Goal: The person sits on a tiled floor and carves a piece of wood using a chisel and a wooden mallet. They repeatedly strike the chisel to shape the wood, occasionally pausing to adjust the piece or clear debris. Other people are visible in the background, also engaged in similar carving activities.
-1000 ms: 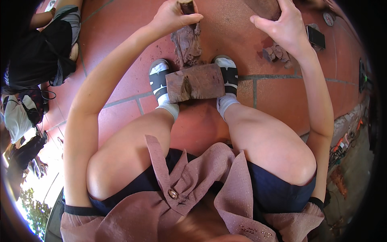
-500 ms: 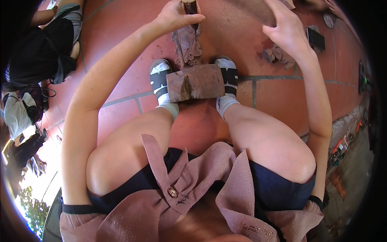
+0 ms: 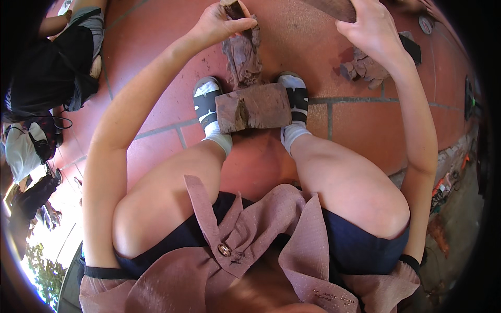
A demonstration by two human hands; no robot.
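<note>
My left hand (image 3: 223, 22) is closed around a short, round brown stick (image 3: 233, 8) with a pale end, which looks like a tool handle; its lower end is hidden. Directly below it stands a rough, carved-looking brown wooden piece (image 3: 243, 58). This piece meets a thick wooden block (image 3: 253, 108) with a dark hollow in its face, between my sandalled feet. Up at the right, my right hand (image 3: 369, 30) grips a brown wooden bat-like piece (image 3: 334, 7), cut off by the top edge. It is apart from the stick.
Brown wood chunks (image 3: 365, 69) lie on the red tiled floor (image 3: 360, 125) beneath my right forearm, beside a dark flat object (image 3: 410, 49). A round dial-like thing (image 3: 426, 25) is farther right. At the left is another person in black clothes (image 3: 49, 68), near bags (image 3: 23, 148).
My left hand has shifted slightly left and down, and the stick leans more to the left. The piece in my right hand, smeared before, now shows more sharply and higher up.
</note>
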